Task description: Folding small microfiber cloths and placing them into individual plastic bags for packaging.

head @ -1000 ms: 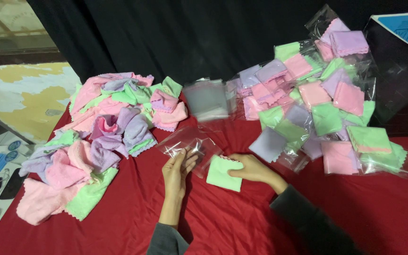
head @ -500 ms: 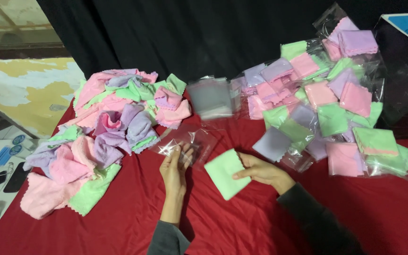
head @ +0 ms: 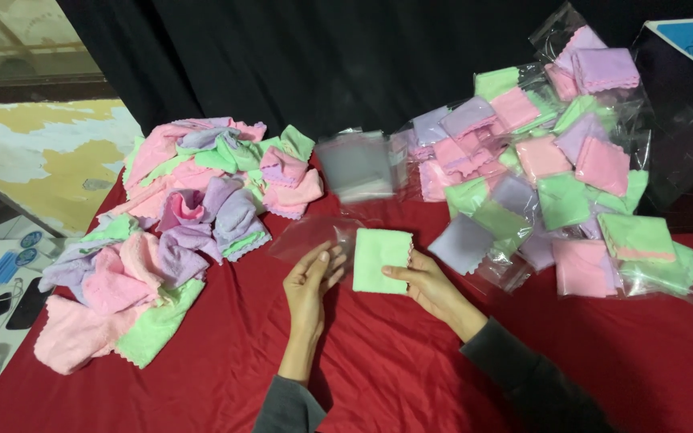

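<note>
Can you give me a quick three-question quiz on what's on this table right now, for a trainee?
1. True or false: the right hand holds a folded green cloth.
2. Which does the left hand touch? A) the stack of clear bags B) a single clear plastic bag C) a purple cloth
3. Fill in: the loose, unbagged cloths lie heaped on the ____ side of the red table cover.

Key:
1. True; the fingers grip its lower right edge.
2. B; the clear plastic bag lies by the left hand, and the stack of clear bags sits farther back, untouched.
3. Left; the bagged cloths are piled on the right.
</note>
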